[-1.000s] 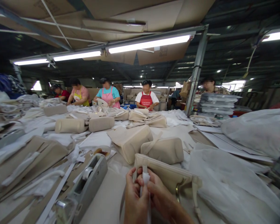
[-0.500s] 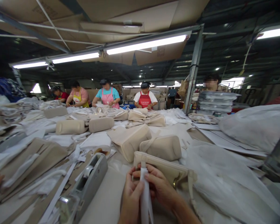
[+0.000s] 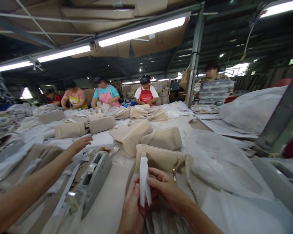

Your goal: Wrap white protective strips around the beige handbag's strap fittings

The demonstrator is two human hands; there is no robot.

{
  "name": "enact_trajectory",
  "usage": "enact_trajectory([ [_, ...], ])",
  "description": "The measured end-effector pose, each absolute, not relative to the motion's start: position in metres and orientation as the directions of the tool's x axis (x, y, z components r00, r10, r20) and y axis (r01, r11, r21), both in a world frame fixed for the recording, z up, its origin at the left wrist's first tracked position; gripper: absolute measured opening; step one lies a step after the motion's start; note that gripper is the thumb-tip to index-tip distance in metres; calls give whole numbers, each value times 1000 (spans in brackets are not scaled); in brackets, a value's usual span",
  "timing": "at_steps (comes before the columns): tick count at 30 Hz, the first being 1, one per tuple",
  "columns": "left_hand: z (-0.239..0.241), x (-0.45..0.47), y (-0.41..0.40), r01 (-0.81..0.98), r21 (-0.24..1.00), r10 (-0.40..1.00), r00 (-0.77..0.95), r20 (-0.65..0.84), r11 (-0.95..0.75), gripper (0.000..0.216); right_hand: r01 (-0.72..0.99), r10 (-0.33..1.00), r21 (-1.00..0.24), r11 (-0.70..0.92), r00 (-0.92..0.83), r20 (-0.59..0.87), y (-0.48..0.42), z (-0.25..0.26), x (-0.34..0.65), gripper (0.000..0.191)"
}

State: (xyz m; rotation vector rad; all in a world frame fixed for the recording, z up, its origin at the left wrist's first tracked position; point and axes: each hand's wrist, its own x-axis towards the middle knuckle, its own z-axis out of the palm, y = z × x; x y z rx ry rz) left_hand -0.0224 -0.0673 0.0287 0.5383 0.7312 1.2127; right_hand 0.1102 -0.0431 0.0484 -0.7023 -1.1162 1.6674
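A white wrapping strip (image 3: 143, 172) stands folded lengthwise between my two hands, in front of a beige handbag (image 3: 158, 156). Its upper end covers part of a beige strap near the bag's left corner. My left hand (image 3: 132, 203) is closed around the strip's lower left side. From the right, the thumb and fingers of my right hand (image 3: 162, 185) pinch its edge. The bag lies on the table with its gold zip (image 3: 174, 170) showing. What lies beneath my palms is partly hidden.
Left of my hands stands a grey tape dispenser (image 3: 97, 177); another dispenser (image 3: 280, 182) sits at the right. A co-worker's arm (image 3: 51, 170) reaches in from the left. Beige bags (image 3: 164, 139) lie ahead, with clear plastic (image 3: 222, 162) to the right. Several people work across the table.
My hands have slid down from the strap's top, and the strip's upper part now shows more fully. A co-worker's hand has reached forward from the left edge. The view has shifted.
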Motion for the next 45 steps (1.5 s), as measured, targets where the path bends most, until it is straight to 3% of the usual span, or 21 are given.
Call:
enact_trajectory([
  [5, 38, -16, -68, -619, 725, 953, 200, -227, 302, 59, -297, 982, -954, -39, -186, 17, -44, 48, 100, 36],
  [9, 34, -15, -65, -589, 747, 951, 205, -232, 309, 51, -62, 986, -984, 167, -17, 168, -46, 38, 90, 26],
  [12, 26, -18, -63, -585, 738, 942, 226, -249, 336, 48, 69, 973, -971, 229, 23, 231, -47, 28, 87, 26],
  [16, 25, -23, -62, -542, 770, 935, 286, -209, 338, 39, -28, 981, -980, 196, -5, 196, -48, 25, 91, 28],
  [20, 37, -23, -62, -519, 771, 916, 342, -208, 369, 41, -11, 976, -976, 216, 26, 216, -53, 28, 95, 16],
  [29, 41, -26, -62, -539, 747, 913, 333, -236, 389, 36, -130, 965, -985, 115, -220, 142, -63, 30, 111, 21],
  [31, 37, -25, -61, -533, 758, 919, 323, -227, 375, 36, -74, 966, -983, 167, -186, 178, -64, 28, 107, 15],
  [34, 30, -23, -61, -511, 795, 939, 272, -209, 325, 35, 161, 958, -944, 287, -34, 285, -65, 24, 94, 13],
  [38, 28, -23, -60, -488, 823, 954, 217, -208, 291, 36, 341, 934, -885, 316, 50, 353, -66, 25, 84, 13],
  [41, 30, -26, -59, -501, 804, 946, 219, -239, 319, 38, 248, 959, -927, 282, -46, 279, -68, 30, 90, 10],
  [45, 34, -24, -58, -506, 788, 934, 248, -257, 351, 41, 85, 964, -970, 227, -160, 211, -69, 30, 96, 22],
])
